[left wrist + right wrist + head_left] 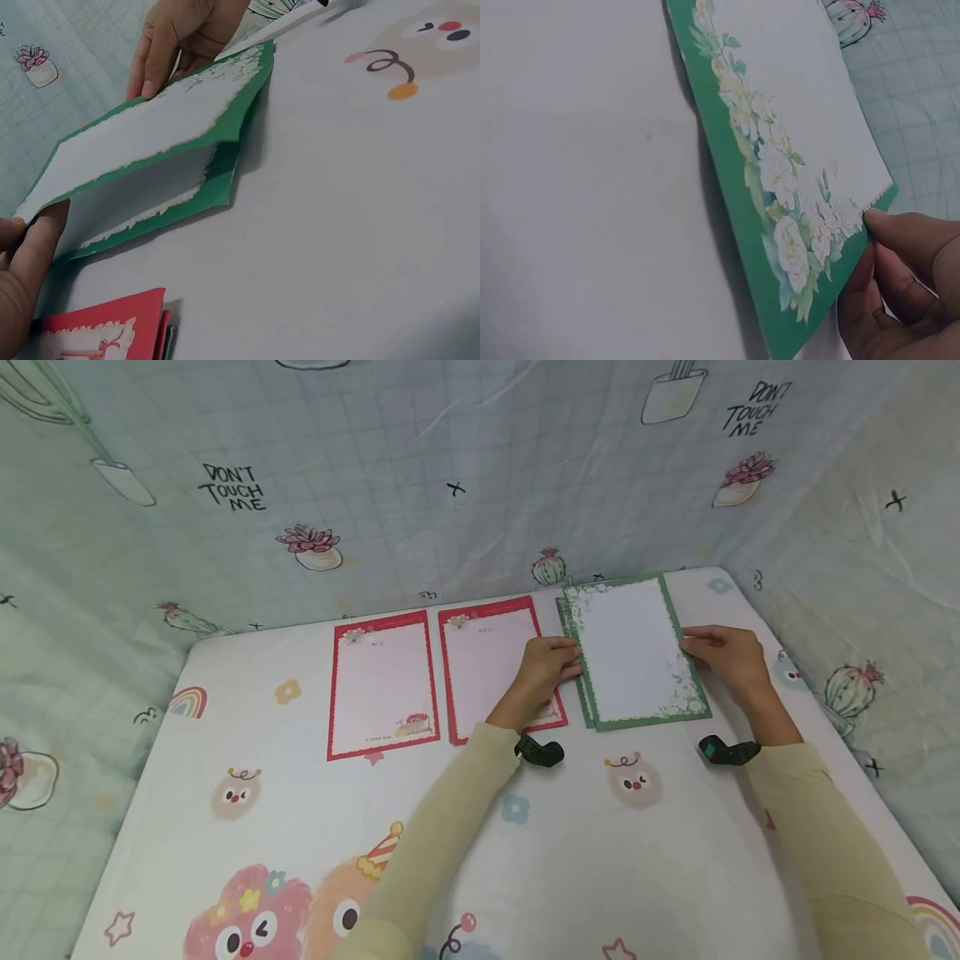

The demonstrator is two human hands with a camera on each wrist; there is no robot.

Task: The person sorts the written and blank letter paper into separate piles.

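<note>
Tablecloth (187, 752): white, cartoon-printed.
Upper green card (630, 652): gripped at opposite edges, left hand (543, 672), right hand (731, 658)!
Lower green card (221, 180): best squared above it, both edges level.

It looks like a home corner, with plant-printed cloth (390, 485) hung behind and beside a cartoon-patterned white tabletop (165, 835).

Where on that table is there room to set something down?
The table is bare, prints aside, left of the left red card and between the sleeves, in front of the cards. It's crowded at the back: the left hand and right hand hold the upper green card over the lower green card, beside the right red card.
</note>
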